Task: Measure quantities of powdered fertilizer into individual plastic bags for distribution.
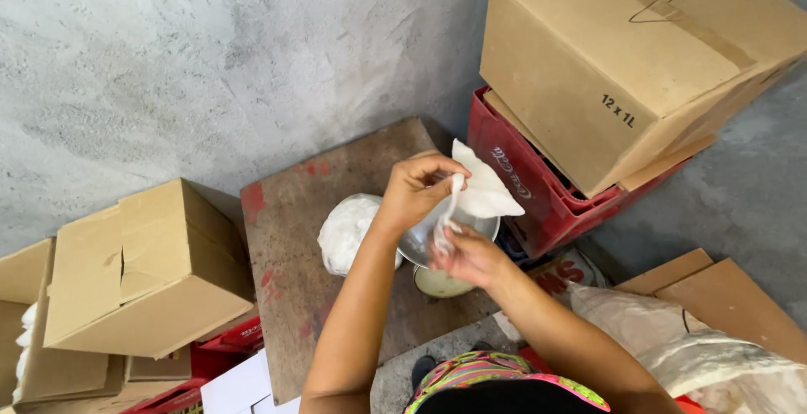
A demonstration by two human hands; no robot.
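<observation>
A: White plastic bag (483, 191), small, held up over a metal bowl (420, 246). Only the head view to go on.

B: Grip?

A: Left hand (416, 189) on top, fingers curled and pinching the bag's neck. Right hand (469, 256) below, thumb and fingers closed on the twisted tail of the same bag. Both pressed shut on plastic, neither spread.

B: Where does it sit against the rest?

A: Bag hangs just above the bowl's rim, over a worn wooden board (336, 204). Fuller white bag (349, 231) lies on the board, touching the bowl's left side. Pale round tub (437, 284) below the bowl, partly hidden by the right wrist.

B: Surroundings?

A: Red crate (521, 183) just right of the hands, big cardboard box (622, 61) stacked on it. Smaller cardboard box (147, 267) at left. Grey concrete wall (210, 52) behind.

B: Risks, as you judge them?

A: Thin plastic under two opposing pinches could tear at the neck, I think. If the top pinch slips, contents would likely drop; whether they'd land in the bowl or beside it, can't say. Bowl looks tipped against the full bag, so a nudge from the right wrist might rock it. Contents of the held bag not visible.
</observation>
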